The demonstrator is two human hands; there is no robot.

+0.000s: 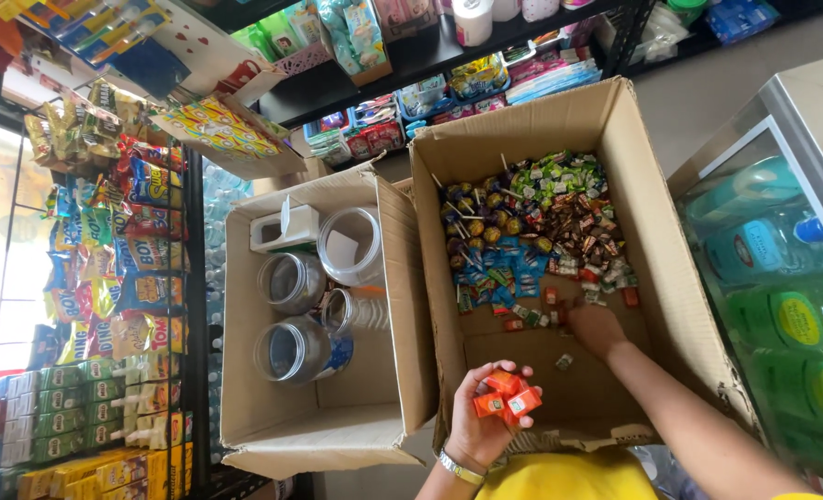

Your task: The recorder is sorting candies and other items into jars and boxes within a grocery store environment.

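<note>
The one camera sits on my head, looking steeply down and close over the open cardboard box (pixel 559 370), with shop shelves (pixel 411 65) beyond it.

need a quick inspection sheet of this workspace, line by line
surface: cardboard box, open, its bare floor showing near the hands
job's things: orange sweets bunched in the left hand; mixed wrapped sweets heaped at the box's far end
clutter: second cardboard box alongside, holding clear jars
grippers: left hand closed on the orange sweets; right hand down at the heap's edge, fingers hidden
cables: nothing seen
surroundings: snack rack, stocked shelves, glass-fronted case of bottles
</note>
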